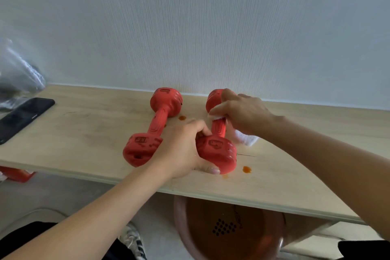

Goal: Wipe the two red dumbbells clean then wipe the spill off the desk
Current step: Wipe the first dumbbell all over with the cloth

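Observation:
Two red dumbbells lie side by side on the pale wooden desk [84,133]. The left dumbbell [157,124] is untouched. My left hand [185,148] grips the near head of the right dumbbell [217,150]. Wrapped around that dumbbell's handle is my right hand [240,112], which holds a white cloth [245,138]; the cloth's loose end trails onto the desk. Orange spill drops sit on the desk: one [182,118] between the dumbbells near the far heads, another [246,169] by the near right head, with a faint smear beside it.
A black phone [23,117] lies at the desk's left end, beside a clear plastic bag [19,74]. The wall runs along the desk's far edge. Under the desk stands a brown round stool [228,230]; a red box [18,174] sits low at the left.

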Action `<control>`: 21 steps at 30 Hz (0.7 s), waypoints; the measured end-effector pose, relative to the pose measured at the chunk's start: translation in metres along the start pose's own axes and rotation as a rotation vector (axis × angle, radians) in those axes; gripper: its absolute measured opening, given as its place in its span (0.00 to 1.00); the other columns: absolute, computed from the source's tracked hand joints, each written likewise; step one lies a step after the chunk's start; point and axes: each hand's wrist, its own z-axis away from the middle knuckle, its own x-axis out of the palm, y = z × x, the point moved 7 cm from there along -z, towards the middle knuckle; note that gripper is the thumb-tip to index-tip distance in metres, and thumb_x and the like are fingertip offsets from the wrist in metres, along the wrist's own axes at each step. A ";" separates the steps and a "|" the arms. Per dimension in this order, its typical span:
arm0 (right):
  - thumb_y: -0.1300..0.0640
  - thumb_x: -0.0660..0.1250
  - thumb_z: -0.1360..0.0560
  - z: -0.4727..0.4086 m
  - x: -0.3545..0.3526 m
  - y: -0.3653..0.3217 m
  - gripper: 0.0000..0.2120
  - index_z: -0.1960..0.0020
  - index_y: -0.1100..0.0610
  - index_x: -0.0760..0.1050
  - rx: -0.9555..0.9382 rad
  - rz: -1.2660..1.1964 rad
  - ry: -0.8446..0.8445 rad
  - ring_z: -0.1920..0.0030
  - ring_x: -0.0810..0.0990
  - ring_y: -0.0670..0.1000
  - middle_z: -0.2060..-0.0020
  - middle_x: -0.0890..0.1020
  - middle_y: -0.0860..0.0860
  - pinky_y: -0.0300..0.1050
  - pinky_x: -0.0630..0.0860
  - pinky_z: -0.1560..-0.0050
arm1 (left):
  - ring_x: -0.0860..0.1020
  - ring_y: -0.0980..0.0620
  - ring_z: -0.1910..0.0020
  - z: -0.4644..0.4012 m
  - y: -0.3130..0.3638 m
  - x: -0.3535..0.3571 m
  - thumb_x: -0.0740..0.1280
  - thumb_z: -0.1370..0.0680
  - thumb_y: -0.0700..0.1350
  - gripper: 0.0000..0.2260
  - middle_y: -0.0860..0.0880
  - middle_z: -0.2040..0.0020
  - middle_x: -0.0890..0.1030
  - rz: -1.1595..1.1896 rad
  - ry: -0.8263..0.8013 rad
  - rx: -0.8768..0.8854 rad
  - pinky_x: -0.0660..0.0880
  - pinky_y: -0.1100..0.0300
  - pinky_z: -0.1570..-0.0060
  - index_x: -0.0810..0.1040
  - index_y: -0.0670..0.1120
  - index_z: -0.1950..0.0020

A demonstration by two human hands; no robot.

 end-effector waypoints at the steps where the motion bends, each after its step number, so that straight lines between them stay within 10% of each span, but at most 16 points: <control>1: 0.50 0.62 0.23 -0.003 0.001 0.000 0.14 0.40 0.35 0.72 0.013 0.025 0.010 0.43 0.71 0.54 0.44 0.66 0.46 0.46 0.64 0.58 | 0.76 0.57 0.53 0.000 0.000 0.000 0.83 0.50 0.52 0.28 0.57 0.54 0.75 0.006 -0.002 -0.003 0.75 0.56 0.48 0.74 0.54 0.55; 7: 0.56 0.62 0.24 0.029 0.004 -0.024 0.17 0.42 0.36 0.74 -0.211 -0.090 -0.095 0.49 0.72 0.51 0.46 0.67 0.46 0.49 0.74 0.53 | 0.76 0.59 0.53 -0.001 -0.002 0.003 0.83 0.49 0.50 0.30 0.58 0.55 0.77 0.023 -0.020 -0.020 0.76 0.55 0.48 0.74 0.53 0.53; 21: 0.49 0.58 0.21 0.006 0.008 0.025 0.14 0.37 0.38 0.72 0.071 -0.115 0.042 0.52 0.76 0.57 0.45 0.68 0.50 0.50 0.72 0.54 | 0.75 0.57 0.51 -0.003 0.002 0.010 0.83 0.49 0.52 0.29 0.58 0.52 0.75 0.072 -0.024 0.000 0.76 0.55 0.47 0.71 0.57 0.56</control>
